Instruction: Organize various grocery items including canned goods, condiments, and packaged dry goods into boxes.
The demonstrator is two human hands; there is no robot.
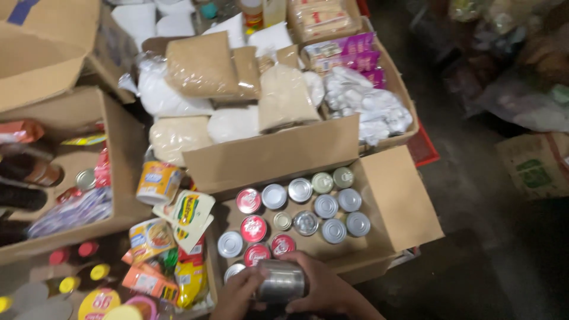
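Holding a bare, unlabelled silver metal can point(281, 281) on its side at bottom centre of the frame, both hands are closed on it: left hand point(236, 294) curls round the left end, right hand point(325, 290) wraps the right end and underside. Judging by look, the can is rigid, likely dense if full, with a smooth, slippery wall; the end rims give the surest purchase, so a grip across the ends or a full wrap round the body seems best. It should dent rather than break.

Just above the hands, an open brown cardboard box point(391, 195) holds upright tins point(299, 216) in rows, with red lids toward the left and silver or greenish lids toward the right.

Upper centre, a larger cardboard carton point(278, 155) holds clear bags of brown and white powder or grain point(204, 68), soft and slumping.

Left side, another open cardboard box point(121, 148) holds dark bottles and sachets. Lower left, loose yellow and orange packets point(172, 249) lie piled.
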